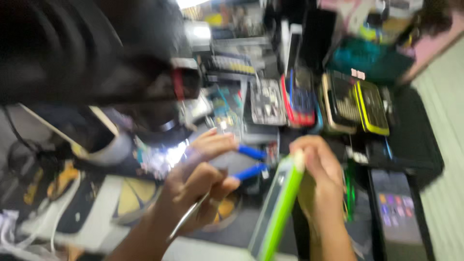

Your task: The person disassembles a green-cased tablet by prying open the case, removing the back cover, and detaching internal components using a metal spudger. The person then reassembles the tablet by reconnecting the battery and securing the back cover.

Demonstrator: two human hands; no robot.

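Observation:
The picture is heavily motion-blurred. My left hand (203,174) is curled around a slim metal tool (189,216), likely tweezers, and touches two blue-handled tools (250,162) that stick out to the right. My right hand (316,169) grips the top edge of a flat device in a bright green case (280,208), held on edge and tilted. The two hands are close together, just under a large black object (87,53) at the upper left, probably a microscope head, with a bright light spot (166,155) below it.
The bench behind is crowded with phones and phone parts: a red and blue one (299,104), a gold-edged one (338,104), a yellow-edged one (372,106). A dark tablet or phone (396,212) lies at lower right. Cables and white cords (43,217) lie at left.

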